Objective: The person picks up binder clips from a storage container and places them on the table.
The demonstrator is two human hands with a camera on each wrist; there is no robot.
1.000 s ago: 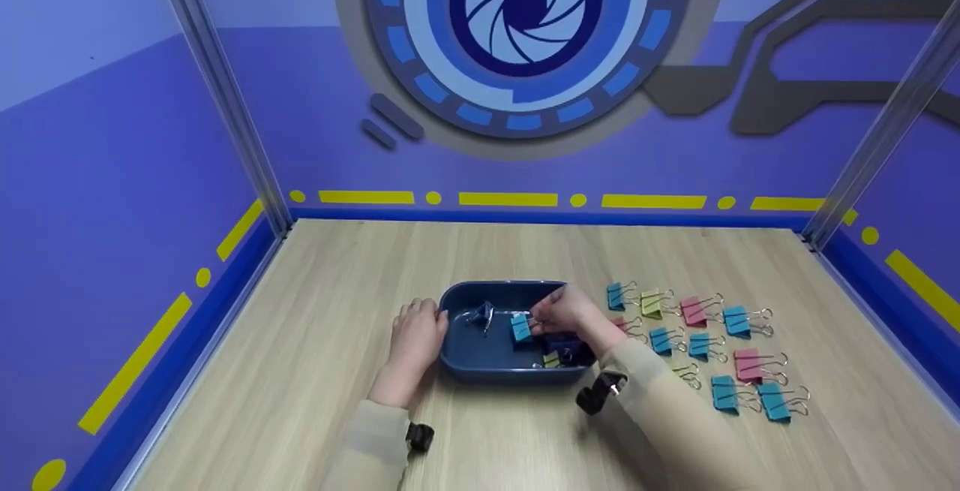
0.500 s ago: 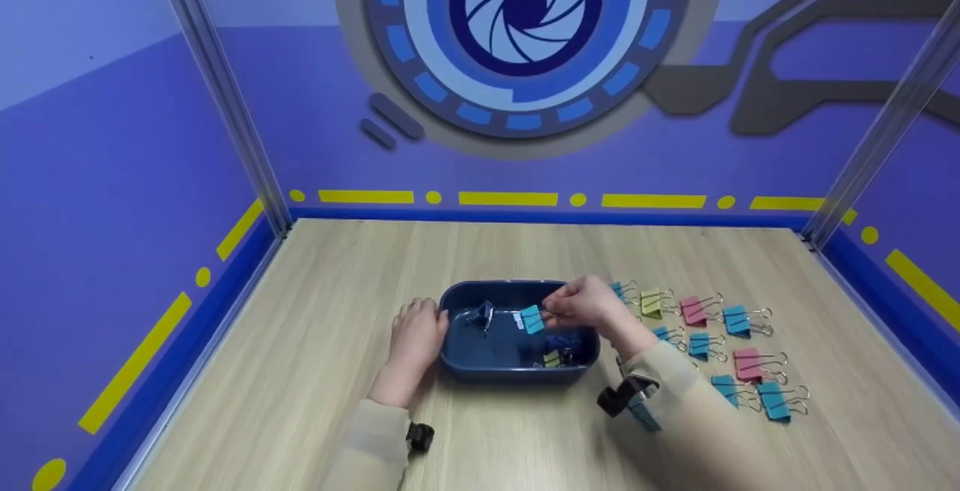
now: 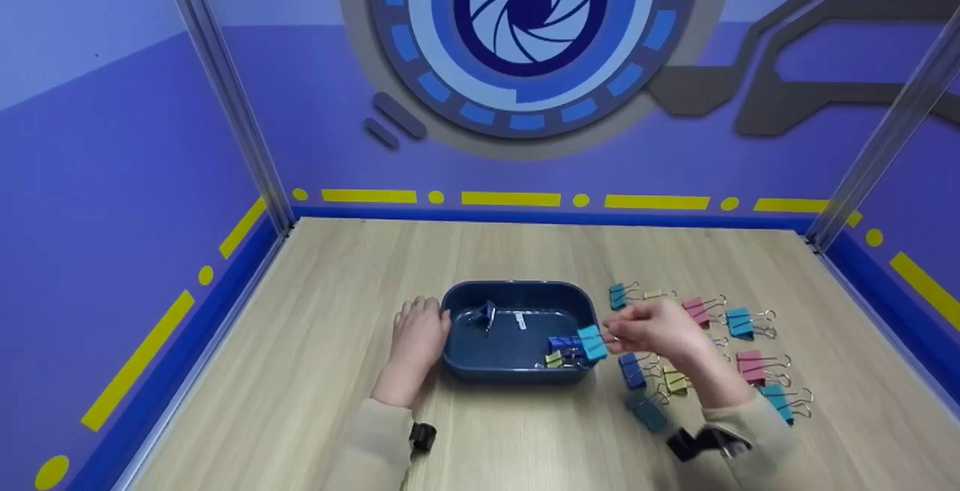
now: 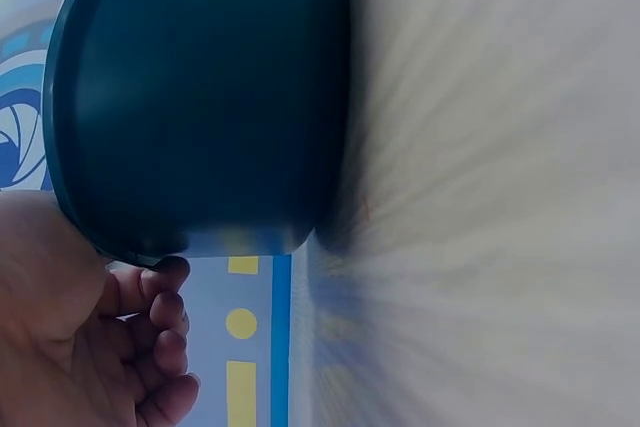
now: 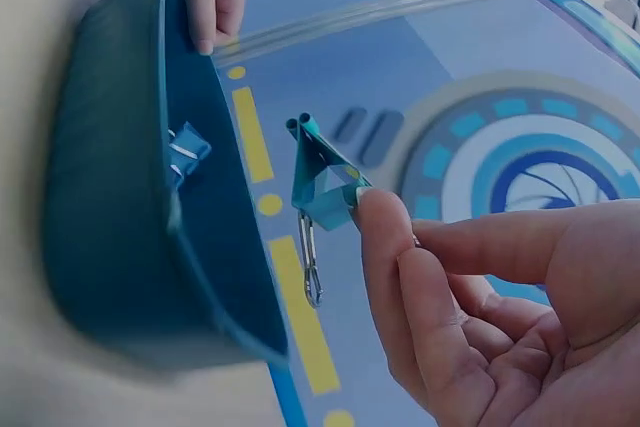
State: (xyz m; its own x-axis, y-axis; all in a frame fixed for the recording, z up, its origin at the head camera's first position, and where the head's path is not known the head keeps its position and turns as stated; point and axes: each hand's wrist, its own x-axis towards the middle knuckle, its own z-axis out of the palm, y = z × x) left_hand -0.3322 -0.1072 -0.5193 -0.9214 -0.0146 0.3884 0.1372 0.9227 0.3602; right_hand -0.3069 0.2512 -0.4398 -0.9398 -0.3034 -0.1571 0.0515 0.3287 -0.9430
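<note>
My left hand (image 3: 418,335) holds the left rim of a dark blue plastic bin (image 3: 480,352); the left wrist view shows its curled fingers (image 4: 168,350) by the bin's corner. The right hand (image 3: 666,332) pinches a light blue binder clip (image 3: 592,342) by one wire handle, over the bin's right rim. In the right wrist view the clip (image 5: 325,202) hangs at the fingertips with its other handle dangling. Inside the bin are a dark blue clip (image 3: 486,314) at the left, a blue clip (image 3: 562,343) and a yellow clip (image 3: 553,359) at the right.
Right of the bin, several binder clips lie in loose rows, among them a pink clip (image 3: 754,365), a teal clip (image 3: 646,410) and a yellow clip (image 3: 675,380). The right arm hides some. A white label (image 3: 521,320) lies in the bin. Walls enclose the wooden table (image 3: 360,266).
My right hand has moved right from inside the bin to its right rim, carrying the light blue binder clip. The left hand has stayed on the left rim.
</note>
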